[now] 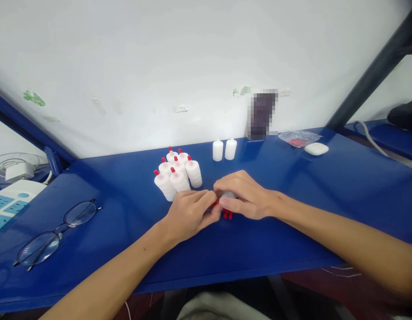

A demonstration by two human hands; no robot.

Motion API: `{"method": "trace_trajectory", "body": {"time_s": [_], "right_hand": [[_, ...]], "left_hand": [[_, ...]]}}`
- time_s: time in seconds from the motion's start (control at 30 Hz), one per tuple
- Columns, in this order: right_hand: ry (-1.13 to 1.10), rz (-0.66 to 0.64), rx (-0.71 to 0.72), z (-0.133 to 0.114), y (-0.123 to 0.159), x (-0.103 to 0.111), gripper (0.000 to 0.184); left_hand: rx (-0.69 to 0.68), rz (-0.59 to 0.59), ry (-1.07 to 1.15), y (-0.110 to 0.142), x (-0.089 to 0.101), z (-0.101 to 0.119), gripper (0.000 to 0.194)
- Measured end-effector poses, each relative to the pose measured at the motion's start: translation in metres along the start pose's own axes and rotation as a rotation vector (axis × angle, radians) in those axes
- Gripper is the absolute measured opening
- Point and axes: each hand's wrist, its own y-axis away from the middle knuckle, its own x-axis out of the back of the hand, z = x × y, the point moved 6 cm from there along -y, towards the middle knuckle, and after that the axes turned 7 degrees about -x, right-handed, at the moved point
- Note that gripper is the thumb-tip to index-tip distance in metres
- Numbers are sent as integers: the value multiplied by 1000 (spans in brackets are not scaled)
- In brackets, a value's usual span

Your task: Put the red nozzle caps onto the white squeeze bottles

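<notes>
My right hand (241, 195) is closed around a white squeeze bottle (230, 194), mostly hidden by the fingers and tipped toward my left hand. Between thumb and fingers my left hand (192, 211) pinches a small red cap (214, 204) at the bottle's tip. Whether the cap sits fully on the nozzle cannot be seen. Several loose red caps (227, 214) lie on the table just below my right hand. To the left stands a cluster of white bottles (179, 181) with red caps on. Farther back, two bottles (218, 151) without red caps stand upright.
Eyeglasses (59, 233) lie on the blue table (275, 253) at left, near a power strip (12, 202). At the back right are a clear bag (299, 138) with red pieces, a white rounded case (316, 149) and a blurred dark object (262, 115) against the wall.
</notes>
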Motion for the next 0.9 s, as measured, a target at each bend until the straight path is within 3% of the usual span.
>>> {"method": "trace_trajectory", "body": {"time_s": [0.3, 0.9], "right_hand": [[8, -25, -37, -5, -1, -2, 36], [49, -37, -125, -5, -1, -3, 25]], "left_hand": [[-43, -48, -40, -2, -3, 4, 26], [-1, -135, 3, 2, -11, 3, 28]]}}
